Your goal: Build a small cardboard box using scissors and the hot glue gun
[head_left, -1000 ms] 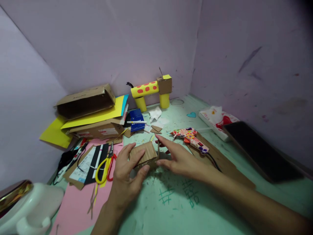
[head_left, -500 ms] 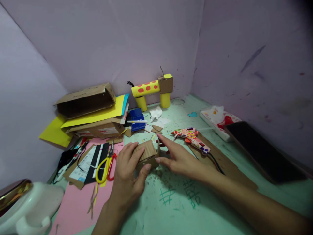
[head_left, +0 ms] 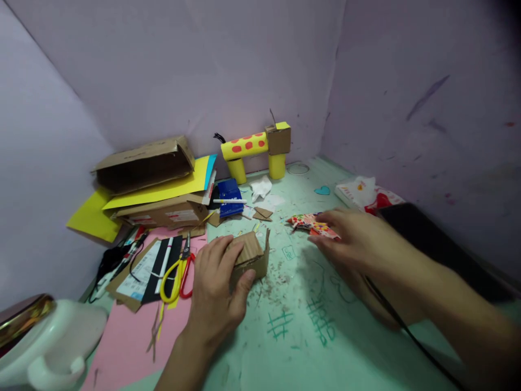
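My left hand (head_left: 217, 288) is wrapped around the near left side of a small cardboard box (head_left: 253, 266) on the table and steadies it. A flap on the box's right side stands up. Over to the right, my right hand (head_left: 366, 239) closes around a flower-patterned glue gun (head_left: 304, 221), thumb on the near side and fingers over the top. The gun's nozzle points left; its handle is hidden by the hand. Its dark cord (head_left: 407, 328) runs below the right forearm.
A yellow cardboard giraffe (head_left: 246, 145) with red spots stands by the wall. Scissors (head_left: 178, 277) lie on pink paper (head_left: 122, 342) at left, below stacked boxes (head_left: 163, 209). A white mug-like container (head_left: 57, 342) is at front left. A dark phone-like slab (head_left: 439, 250) leans at right.
My right hand has left the box's upright flap, moved right and closed over the glue gun. My left hand stays on the box. The view has shifted slightly.
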The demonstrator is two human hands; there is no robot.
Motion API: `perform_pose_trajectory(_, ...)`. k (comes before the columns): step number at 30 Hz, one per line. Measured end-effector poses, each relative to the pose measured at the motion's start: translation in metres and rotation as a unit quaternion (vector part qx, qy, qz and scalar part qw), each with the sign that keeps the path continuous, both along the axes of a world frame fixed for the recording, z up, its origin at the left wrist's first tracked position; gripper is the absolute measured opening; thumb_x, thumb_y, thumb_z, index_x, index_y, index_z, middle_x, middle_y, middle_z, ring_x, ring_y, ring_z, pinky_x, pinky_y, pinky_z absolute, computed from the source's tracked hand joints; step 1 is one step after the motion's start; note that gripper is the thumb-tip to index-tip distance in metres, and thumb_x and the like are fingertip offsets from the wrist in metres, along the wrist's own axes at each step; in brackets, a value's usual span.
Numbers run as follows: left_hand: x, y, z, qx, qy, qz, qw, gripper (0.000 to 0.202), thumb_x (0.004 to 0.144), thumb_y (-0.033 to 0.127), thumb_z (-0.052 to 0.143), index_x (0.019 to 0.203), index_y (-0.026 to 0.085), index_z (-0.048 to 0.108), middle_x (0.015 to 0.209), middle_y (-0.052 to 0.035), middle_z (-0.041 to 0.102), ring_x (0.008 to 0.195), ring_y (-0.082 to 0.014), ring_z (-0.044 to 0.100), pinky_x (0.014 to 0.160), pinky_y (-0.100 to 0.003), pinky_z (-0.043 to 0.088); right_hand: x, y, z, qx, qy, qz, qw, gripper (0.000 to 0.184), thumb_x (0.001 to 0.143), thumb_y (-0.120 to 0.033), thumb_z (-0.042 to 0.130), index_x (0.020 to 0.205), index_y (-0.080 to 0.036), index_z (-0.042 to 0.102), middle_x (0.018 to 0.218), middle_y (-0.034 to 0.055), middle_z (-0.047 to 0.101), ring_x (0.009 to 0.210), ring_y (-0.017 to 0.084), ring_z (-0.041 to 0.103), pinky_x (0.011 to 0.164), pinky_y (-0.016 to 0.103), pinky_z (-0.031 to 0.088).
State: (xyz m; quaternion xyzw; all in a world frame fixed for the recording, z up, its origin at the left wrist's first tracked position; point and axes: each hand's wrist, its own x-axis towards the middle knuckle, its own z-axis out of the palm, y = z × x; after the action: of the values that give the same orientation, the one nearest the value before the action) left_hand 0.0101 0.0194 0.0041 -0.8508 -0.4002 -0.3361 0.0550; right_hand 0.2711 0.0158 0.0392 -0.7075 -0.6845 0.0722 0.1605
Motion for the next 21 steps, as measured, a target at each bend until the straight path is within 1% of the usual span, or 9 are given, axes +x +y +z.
perform_pose_trajectory(3, 0.000, 0.000, 0.000, 0.006, -0.003, -0.001, 1.000, 0.038, 0.088, 0.027, 0.052, 0.123, 0.013, 0.050, 0.126, -0.0169, 0.054, 0.117, -0.0306, 0.048, 0.098, -0.051, 0.039, 0.024, -0.001, -0.002, -0.082, -0.091, -0.053, 0.991, 0.031, 0.080, -0.046, 0.058, 0.070, -0.018, 0.068, 0.069, 0.0113, 0.070, 0.068, 0.030, 0.067, 0.050, 0.032, 0.038)
perform_pose_trajectory(6, 0.000, 0.000, 0.000, -0.001, -0.005, 0.001, 1.000, 0.038, 0.088, 0.027, 0.053, 0.123, 0.014, 0.050, 0.126, -0.0166, 0.054, 0.117, -0.0307, 0.049, 0.098, -0.051, 0.039, 0.032, 0.004, -0.017, -0.088, -0.076, -0.066, 0.991, 0.035, 0.074, -0.052, 0.063, 0.058, -0.021, 0.061, 0.061, 0.0096, 0.066, 0.060, 0.028, 0.063, 0.045, 0.030, 0.031)
perform_pose_trajectory(8, 0.000, 0.000, 0.000, -0.007, -0.006, 0.004, 1.000, 0.038, 0.088, 0.027, 0.052, 0.123, 0.015, 0.050, 0.126, -0.0160, 0.054, 0.118, -0.0305, 0.049, 0.099, -0.050, 0.039, 0.032, 0.008, -0.025, -0.085, -0.007, -0.086, 0.993, 0.032, 0.069, -0.048, 0.068, 0.053, -0.022, 0.058, 0.055, 0.0074, 0.061, 0.057, 0.026, 0.060, 0.045, 0.030, 0.030)
perform_pose_trajectory(10, 0.000, 0.000, 0.000, -0.010, -0.006, 0.006, 1.000, 0.038, 0.088, 0.027, 0.052, 0.124, 0.016, 0.049, 0.127, -0.0155, 0.054, 0.118, -0.0305, 0.049, 0.099, -0.050, 0.039, 0.032, 0.011, -0.029, -0.111, 0.141, -0.108, 0.978, 0.025, 0.064, -0.039, 0.072, 0.052, -0.022, 0.058, 0.050, 0.0043, 0.055, 0.053, 0.024, 0.057, 0.043, 0.030, 0.033)
perform_pose_trajectory(13, 0.000, 0.000, 0.001, -0.006, -0.007, 0.004, 1.000, 0.038, 0.088, 0.027, 0.052, 0.124, 0.016, 0.049, 0.127, -0.0152, 0.053, 0.118, -0.0303, 0.049, 0.098, -0.050, 0.039, 0.033, 0.013, -0.033, -0.158, 0.340, -0.125, 0.919, 0.009, 0.063, -0.027, 0.069, 0.064, -0.021, 0.063, 0.054, 0.0024, 0.058, 0.051, 0.021, 0.057, 0.042, 0.032, 0.045)
perform_pose_trajectory(14, 0.000, 0.000, 0.001, -0.006, -0.006, 0.004, 1.000, 0.038, 0.088, 0.027, 0.052, 0.124, 0.016, 0.049, 0.127, -0.0154, 0.054, 0.117, -0.0303, 0.049, 0.098, -0.050, 0.039, 0.034, 0.011, -0.034, -0.165, 0.368, -0.125, 0.906, 0.008, 0.064, -0.025, 0.067, 0.070, -0.021, 0.063, 0.059, 0.0025, 0.060, 0.053, 0.021, 0.059, 0.044, 0.033, 0.050)
perform_pose_trajectory(16, 0.000, -0.001, 0.001, -0.007, -0.003, 0.005, 1.000, 0.038, 0.088, 0.028, 0.052, 0.123, 0.015, 0.049, 0.126, -0.0160, 0.054, 0.117, -0.0304, 0.048, 0.098, -0.051, 0.039, 0.035, 0.006, -0.036, -0.160, 0.437, -0.115, 0.878, 0.015, 0.065, -0.023, 0.066, 0.079, -0.021, 0.061, 0.068, 0.0027, 0.065, 0.059, 0.018, 0.063, 0.053, 0.033, 0.058)
perform_pose_trajectory(18, 0.000, -0.001, 0.002, -0.009, 0.000, 0.006, 1.000, 0.038, 0.088, 0.029, 0.052, 0.123, 0.014, 0.049, 0.126, -0.0163, 0.054, 0.117, -0.0307, 0.048, 0.098, -0.051, 0.038, 0.034, -0.002, -0.037, -0.140, 0.552, -0.087, 0.817, 0.025, 0.062, -0.023, 0.073, 0.083, -0.022, 0.059, 0.078, 0.0019, 0.068, 0.062, 0.015, 0.064, 0.059, 0.028, 0.059)
perform_pose_trajectory(21, 0.001, -0.001, 0.002, -0.011, 0.003, 0.003, 1.000, 0.039, 0.089, 0.030, 0.052, 0.124, 0.014, 0.049, 0.126, -0.0162, 0.053, 0.117, -0.0308, 0.048, 0.098, -0.052, 0.039, 0.027, -0.013, -0.033, -0.096, 0.706, -0.049, 0.700, 0.040, 0.054, -0.024, 0.084, 0.088, -0.022, 0.062, 0.081, -0.0008, 0.068, 0.056, 0.010, 0.060, 0.054, 0.020, 0.056)
